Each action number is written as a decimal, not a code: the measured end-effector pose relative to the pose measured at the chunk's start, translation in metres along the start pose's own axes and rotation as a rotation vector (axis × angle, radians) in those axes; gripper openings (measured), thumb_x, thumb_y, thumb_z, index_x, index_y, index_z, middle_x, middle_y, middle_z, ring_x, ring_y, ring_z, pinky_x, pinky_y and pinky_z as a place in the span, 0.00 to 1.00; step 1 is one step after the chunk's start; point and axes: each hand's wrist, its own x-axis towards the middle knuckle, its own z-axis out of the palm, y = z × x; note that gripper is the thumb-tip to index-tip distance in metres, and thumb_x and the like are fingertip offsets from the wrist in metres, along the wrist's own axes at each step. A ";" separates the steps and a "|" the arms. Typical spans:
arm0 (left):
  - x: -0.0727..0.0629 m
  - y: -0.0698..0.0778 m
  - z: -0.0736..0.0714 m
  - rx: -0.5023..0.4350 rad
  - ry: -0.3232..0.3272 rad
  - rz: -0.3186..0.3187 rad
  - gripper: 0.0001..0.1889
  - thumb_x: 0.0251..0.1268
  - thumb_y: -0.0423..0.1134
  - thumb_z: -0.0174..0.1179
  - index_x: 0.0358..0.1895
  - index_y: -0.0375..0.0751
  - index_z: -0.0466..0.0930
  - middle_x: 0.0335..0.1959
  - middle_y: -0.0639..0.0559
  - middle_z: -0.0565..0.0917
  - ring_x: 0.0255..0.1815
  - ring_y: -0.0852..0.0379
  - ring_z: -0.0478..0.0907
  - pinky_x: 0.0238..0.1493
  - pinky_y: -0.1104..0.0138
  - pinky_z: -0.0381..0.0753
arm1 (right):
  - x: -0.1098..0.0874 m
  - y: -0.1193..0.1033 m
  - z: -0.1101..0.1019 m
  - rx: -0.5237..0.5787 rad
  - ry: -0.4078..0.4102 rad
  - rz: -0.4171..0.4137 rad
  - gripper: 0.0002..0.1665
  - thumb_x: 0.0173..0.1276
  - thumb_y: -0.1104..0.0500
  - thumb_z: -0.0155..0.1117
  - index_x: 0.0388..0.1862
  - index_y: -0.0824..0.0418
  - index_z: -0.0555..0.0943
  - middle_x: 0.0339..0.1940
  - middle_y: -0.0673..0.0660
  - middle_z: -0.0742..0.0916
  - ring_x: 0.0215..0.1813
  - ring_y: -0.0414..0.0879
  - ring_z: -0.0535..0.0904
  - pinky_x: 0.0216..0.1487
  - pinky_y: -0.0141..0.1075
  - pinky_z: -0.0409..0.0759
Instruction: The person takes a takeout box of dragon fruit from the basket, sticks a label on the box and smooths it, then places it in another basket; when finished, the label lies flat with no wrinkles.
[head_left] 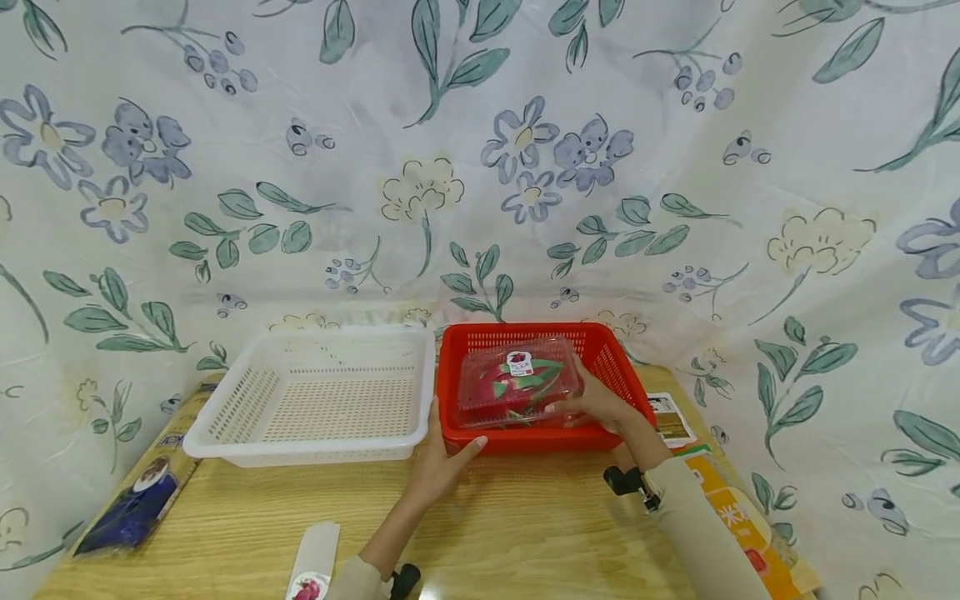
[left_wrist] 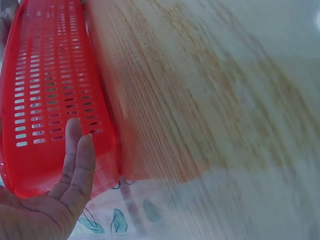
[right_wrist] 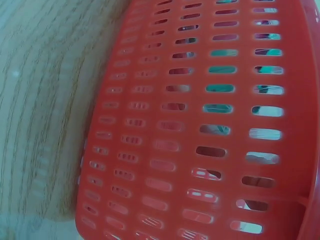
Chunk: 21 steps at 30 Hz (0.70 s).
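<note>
A clear plastic box (head_left: 551, 354) with dragon fruit inside and a label on its lid sits tilted in the red basket (head_left: 540, 442). My right hand (head_left: 600, 404) grips the box at its right end, with the thumb at the front side. At the basket's front left corner, my left hand (head_left: 438, 471) rests against the outside, fingers fairly straight and thumb spread. The left wrist view shows two extended fingers of the left hand (left_wrist: 67, 195) against the slotted wall. In the right wrist view the basket wall (right_wrist: 165, 145) hides the right hand.
A white basket (head_left: 337, 454) stands left of the red one. A blue-and-gold packet (head_left: 142, 492) lies at the left table edge. An orange packet (head_left: 735, 517) and a card (head_left: 671, 421) lie right. A pale strip with a dragon fruit picture (head_left: 315, 550) lies in front.
</note>
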 end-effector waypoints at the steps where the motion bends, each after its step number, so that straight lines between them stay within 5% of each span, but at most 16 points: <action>1: 0.001 -0.001 0.000 0.004 0.001 -0.001 0.53 0.64 0.39 0.67 0.80 0.38 0.34 0.76 0.35 0.60 0.72 0.36 0.65 0.67 0.44 0.70 | 0.000 0.000 0.000 -0.004 0.000 -0.001 0.63 0.66 0.65 0.66 0.82 0.41 0.32 0.71 0.67 0.72 0.50 0.55 0.80 0.47 0.54 0.84; 10: 0.011 -0.034 0.005 0.024 0.023 -0.006 0.56 0.63 0.47 0.68 0.81 0.49 0.32 0.78 0.43 0.59 0.73 0.40 0.64 0.66 0.45 0.70 | 0.003 0.001 0.000 -0.018 -0.041 -0.066 0.62 0.64 0.69 0.66 0.82 0.46 0.35 0.76 0.66 0.66 0.72 0.64 0.64 0.70 0.52 0.69; 21: 0.014 -0.042 0.005 0.055 0.023 -0.030 0.57 0.62 0.52 0.68 0.81 0.52 0.31 0.78 0.46 0.58 0.74 0.43 0.64 0.67 0.47 0.70 | 0.004 0.001 0.001 -0.043 -0.008 -0.024 0.60 0.63 0.69 0.68 0.81 0.49 0.40 0.74 0.67 0.67 0.71 0.65 0.66 0.69 0.52 0.71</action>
